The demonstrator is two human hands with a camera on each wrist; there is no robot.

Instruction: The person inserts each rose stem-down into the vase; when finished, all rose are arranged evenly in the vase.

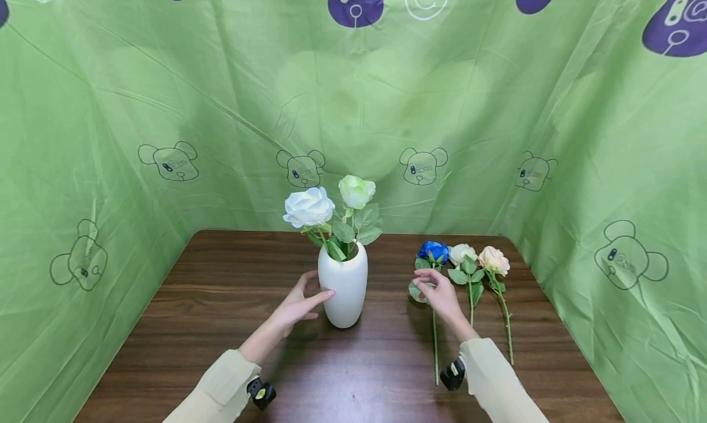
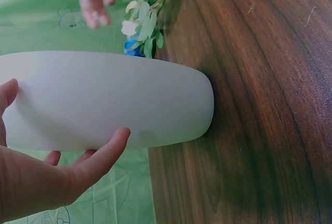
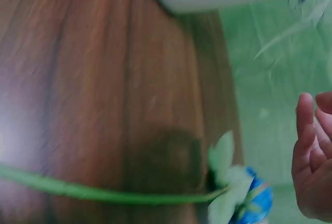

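A white vase point(image 1: 343, 291) stands upright on the table, holding a pale blue-white rose point(image 1: 309, 207) and a green-white rose point(image 1: 356, 191). My left hand point(image 1: 301, 305) is at the vase's left side, thumb against its front and the other fingers spread loosely along the side. In the left wrist view, the vase point(image 2: 109, 99) fills the middle. My right hand point(image 1: 442, 295) hovers over the blue rose point(image 1: 433, 252), fingers loosely bent with nothing between them. In the right wrist view, the blue rose point(image 3: 258, 203) lies apart from the fingers.
A white rose point(image 1: 463, 255) and a pale pink rose point(image 1: 494, 261) lie right of the blue one, stems toward the front. The brown wooden table point(image 1: 221, 300) is enclosed by green printed cloth point(image 1: 243, 122) at the back and sides.
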